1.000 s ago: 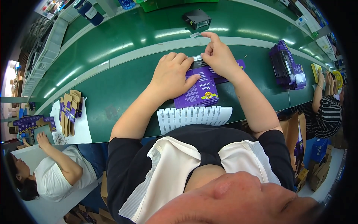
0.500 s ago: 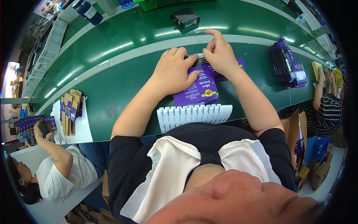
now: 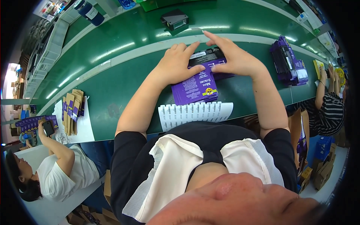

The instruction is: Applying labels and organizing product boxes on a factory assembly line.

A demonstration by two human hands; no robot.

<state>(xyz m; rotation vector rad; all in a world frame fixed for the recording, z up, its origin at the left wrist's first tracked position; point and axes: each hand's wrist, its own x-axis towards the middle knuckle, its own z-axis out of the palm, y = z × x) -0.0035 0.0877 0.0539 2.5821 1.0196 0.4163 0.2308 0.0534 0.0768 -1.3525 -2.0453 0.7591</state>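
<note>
A stack of flat purple printed cartons (image 3: 193, 88) lies on the green table in front of me. The black end panel (image 3: 206, 56) of the top carton shows between my hands, with a small pale label on it. My left hand (image 3: 178, 63) rests on the carton's left side, fingers stretched out and thumb on the purple face. On the right side, my right hand (image 3: 238, 58) is spread with its thumb on the carton and its index finger extended past the far edge. A white sheet of barcode labels (image 3: 195, 114) lies between the stack and my body.
A black box-shaped device (image 3: 175, 19) stands beyond my hands. More purple cartons (image 3: 288, 62) are piled at the right. Folded brown-and-purple cartons (image 3: 72, 108) lie on white paper at the left. Co-workers sit at both sides, the left one with a dark phone-like object (image 3: 48, 128).
My hands have moved apart, and my right hand's bent fingers have straightened. The carton's black panel is now exposed. The black device appears further left.
</note>
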